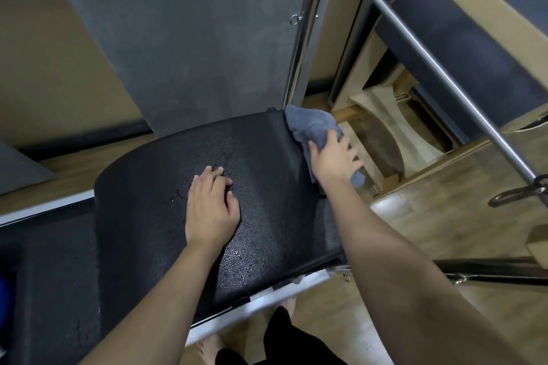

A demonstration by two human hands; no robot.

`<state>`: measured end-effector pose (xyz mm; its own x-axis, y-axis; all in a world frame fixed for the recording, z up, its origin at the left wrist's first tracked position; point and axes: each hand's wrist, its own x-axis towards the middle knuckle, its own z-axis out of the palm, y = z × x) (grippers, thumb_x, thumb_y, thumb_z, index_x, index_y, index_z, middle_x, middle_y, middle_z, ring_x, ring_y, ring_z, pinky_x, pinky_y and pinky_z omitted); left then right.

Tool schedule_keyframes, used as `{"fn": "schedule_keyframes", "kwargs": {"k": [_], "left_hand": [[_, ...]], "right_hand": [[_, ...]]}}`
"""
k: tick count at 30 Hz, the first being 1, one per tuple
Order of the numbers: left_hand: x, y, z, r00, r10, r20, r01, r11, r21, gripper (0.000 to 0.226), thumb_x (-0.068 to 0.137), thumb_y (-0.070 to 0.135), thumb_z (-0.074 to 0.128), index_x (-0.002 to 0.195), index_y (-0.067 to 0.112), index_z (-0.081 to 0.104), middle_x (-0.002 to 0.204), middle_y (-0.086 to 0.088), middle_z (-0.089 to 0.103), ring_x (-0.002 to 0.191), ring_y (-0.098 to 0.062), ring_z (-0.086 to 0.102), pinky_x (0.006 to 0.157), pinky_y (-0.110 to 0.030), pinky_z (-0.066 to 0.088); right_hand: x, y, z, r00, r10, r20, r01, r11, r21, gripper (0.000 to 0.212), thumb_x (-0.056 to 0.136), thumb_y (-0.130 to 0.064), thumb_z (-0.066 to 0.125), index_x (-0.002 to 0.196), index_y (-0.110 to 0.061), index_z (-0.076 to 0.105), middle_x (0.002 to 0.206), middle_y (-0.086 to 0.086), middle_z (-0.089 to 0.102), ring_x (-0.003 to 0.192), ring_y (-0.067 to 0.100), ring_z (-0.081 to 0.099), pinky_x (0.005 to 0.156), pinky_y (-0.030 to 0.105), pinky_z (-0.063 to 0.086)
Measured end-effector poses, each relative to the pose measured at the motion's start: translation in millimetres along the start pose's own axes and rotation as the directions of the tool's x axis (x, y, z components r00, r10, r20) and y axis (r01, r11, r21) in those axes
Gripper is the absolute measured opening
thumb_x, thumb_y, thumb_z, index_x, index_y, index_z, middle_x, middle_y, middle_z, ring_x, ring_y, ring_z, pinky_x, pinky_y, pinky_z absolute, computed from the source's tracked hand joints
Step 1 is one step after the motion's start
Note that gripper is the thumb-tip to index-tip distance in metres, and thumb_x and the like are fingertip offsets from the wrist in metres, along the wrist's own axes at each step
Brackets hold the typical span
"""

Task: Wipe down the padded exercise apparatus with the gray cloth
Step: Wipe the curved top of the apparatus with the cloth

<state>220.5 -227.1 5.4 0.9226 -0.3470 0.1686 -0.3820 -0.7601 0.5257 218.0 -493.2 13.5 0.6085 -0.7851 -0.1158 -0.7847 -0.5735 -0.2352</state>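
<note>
A black padded arc-shaped apparatus (166, 187) fills the middle of the view, its textured surface dotted with wet droplets. My left hand (211, 207) rests flat on top of the pad, fingers slightly bent. My right hand (333, 158) grips a bunched gray cloth (314, 124) and presses it against the pad's far right edge. Part of the cloth hangs below my right hand over the side.
A metal bar (439, 68) runs diagonally at the right, ending in a hook (516, 195). Wooden equipment frames (385, 133) stand beyond the pad's right edge. A gray wall panel (189, 38) rises behind. A silver frame rail (267, 299) borders the pad near my feet.
</note>
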Motion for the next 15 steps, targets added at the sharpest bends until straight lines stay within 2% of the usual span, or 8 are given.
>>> {"fn": "schedule_keyframes", "kwargs": {"k": [4, 9, 12, 15], "left_hand": [[0.1, -0.7, 0.9, 1.0, 0.003, 0.009, -0.003, 1.0, 0.011, 0.019, 0.085, 0.008, 0.058, 0.103, 0.008, 0.064, 0.131, -0.013, 0.061, 0.137, -0.032, 0.045, 0.12, -0.049, 0.026], [-0.1, 0.7, -0.6, 1.0, -0.009, 0.018, 0.009, 1.0, 0.027, 0.02, 0.084, 0.005, 0.062, 0.104, 0.006, 0.065, 0.132, -0.014, 0.06, 0.137, -0.032, 0.044, 0.12, -0.048, 0.026], [-0.2, 1.1, -0.1, 1.0, -0.016, 0.019, 0.015, 1.0, 0.027, 0.021, 0.084, 0.005, 0.062, 0.105, 0.007, 0.065, 0.132, -0.014, 0.061, 0.137, -0.032, 0.045, 0.12, -0.048, 0.027], [0.1, 0.9, -0.4, 1.0, -0.011, 0.017, 0.01, 1.0, 0.025, 0.019, 0.085, 0.006, 0.061, 0.103, 0.008, 0.066, 0.131, -0.013, 0.061, 0.137, -0.031, 0.045, 0.12, -0.047, 0.027]], "right_hand": [[-43.2, -18.0, 1.2, 0.972, -0.23, -0.039, 0.224, 0.968, -0.116, 0.059, 0.092, -0.06, 0.05, 0.145, -0.035, 0.037, 0.135, 0.011, 0.046, 0.113, 0.04, 0.048, 0.094, 0.056, 0.038], [-137.9, 23.9, 0.8, 0.872, -0.486, -0.057, 0.47, 0.865, -0.177, 0.068, 0.078, -0.052, 0.072, 0.14, -0.035, 0.049, 0.129, 0.008, 0.055, 0.098, 0.037, 0.056, 0.081, 0.049, 0.043], [-156.3, 66.5, 1.9, 0.886, -0.458, -0.07, 0.441, 0.879, -0.18, 0.069, 0.074, -0.052, 0.076, 0.138, -0.035, 0.052, 0.126, 0.008, 0.058, 0.095, 0.036, 0.058, 0.08, 0.05, 0.045], [-129.2, 77.2, -0.8, 0.951, -0.296, -0.089, 0.283, 0.95, -0.13, 0.058, 0.086, -0.048, 0.064, 0.14, -0.034, 0.047, 0.124, 0.009, 0.055, 0.094, 0.035, 0.054, 0.08, 0.049, 0.042]]}}
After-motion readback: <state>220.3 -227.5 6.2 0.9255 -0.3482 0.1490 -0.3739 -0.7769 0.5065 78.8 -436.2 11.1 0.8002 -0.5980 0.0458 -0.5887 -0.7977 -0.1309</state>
